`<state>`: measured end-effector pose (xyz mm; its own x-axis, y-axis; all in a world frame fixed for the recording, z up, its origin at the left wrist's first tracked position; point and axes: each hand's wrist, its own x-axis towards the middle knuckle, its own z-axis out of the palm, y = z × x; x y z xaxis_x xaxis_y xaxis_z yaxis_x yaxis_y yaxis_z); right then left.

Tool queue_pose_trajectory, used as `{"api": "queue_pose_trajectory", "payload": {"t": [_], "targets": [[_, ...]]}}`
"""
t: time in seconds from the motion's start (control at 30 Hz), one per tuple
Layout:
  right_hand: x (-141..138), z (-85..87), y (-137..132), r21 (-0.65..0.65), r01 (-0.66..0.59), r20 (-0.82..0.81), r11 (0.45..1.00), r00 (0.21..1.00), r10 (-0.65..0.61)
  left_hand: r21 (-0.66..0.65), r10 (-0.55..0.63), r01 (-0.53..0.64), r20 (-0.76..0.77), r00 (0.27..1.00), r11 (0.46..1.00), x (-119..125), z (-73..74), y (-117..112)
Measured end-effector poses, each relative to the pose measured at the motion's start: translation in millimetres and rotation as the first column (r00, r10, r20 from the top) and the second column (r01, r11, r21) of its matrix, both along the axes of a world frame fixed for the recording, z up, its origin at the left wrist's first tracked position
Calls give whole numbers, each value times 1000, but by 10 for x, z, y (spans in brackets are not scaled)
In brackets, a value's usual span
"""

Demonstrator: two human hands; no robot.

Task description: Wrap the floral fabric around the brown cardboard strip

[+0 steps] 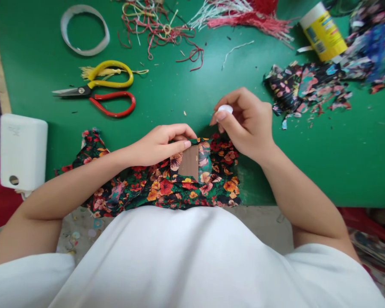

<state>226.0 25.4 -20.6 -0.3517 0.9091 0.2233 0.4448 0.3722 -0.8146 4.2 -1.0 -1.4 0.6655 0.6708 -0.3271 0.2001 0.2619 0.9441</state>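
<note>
A small piece of brown cardboard [189, 164] lies near the table's front edge, with floral fabric folded over its sides. My left hand [167, 143] grips its far left corner, thumb on top of the folded cloth and fingers bent along the far edge. Under and around the cardboard spreads a larger dark floral cloth [144, 188]. Just beyond it, to the right, my right hand [247, 122] is raised, pinching a small round white object [225, 110] between thumb and fingers. Most of that object is hidden, so its kind is unclear.
Scissors [112, 87] with yellow and red handles lie at left, below a white tape ring [85, 30]. A white device [23, 152] stands at the left edge. Tangled cords [162, 32], red-white tassels [247, 17], a yellow glue stick [325, 34] and fabric scraps [308, 87] line the far side.
</note>
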Motion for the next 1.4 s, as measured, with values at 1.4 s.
{"api": "queue_pose_trajectory", "payload": {"t": [1.4], "targets": [[95,145,-47,487,-540,519,686,811,270,223,11,15,-115,993,975,-29,-44,15]]}}
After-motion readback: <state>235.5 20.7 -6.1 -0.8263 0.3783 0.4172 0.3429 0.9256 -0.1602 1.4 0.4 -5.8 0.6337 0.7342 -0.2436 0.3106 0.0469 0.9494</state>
